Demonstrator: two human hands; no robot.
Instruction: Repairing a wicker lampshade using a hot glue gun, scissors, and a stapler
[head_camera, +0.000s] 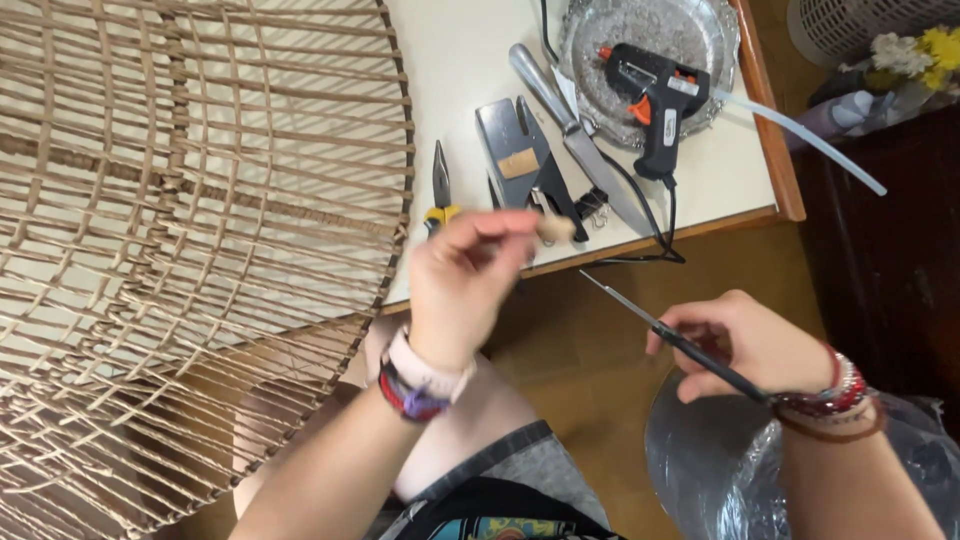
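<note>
The wicker frame (190, 230) at nine o'clock is woven of pale, matt cane strands, rough and fibrous. The desk (470, 60) has a smooth, cream matt top edged in warm, varnished wood. On it, at twelve o'clock, the glue gun (655, 95) is matt black plastic with orange parts, lying in a glossy patterned glass dish (600, 30). The knife (575, 135) beside it is bright, smooth metal. The right hand (750, 340) holds a thin dark metal rod (670, 335), and shiny crinkled clear plastic film (710, 460) lies at five o'clock.

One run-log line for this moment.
left hand: pinching small cork-like piece | right hand: holding thin dark tool | wicker frame at left | glue gun on tray
</note>
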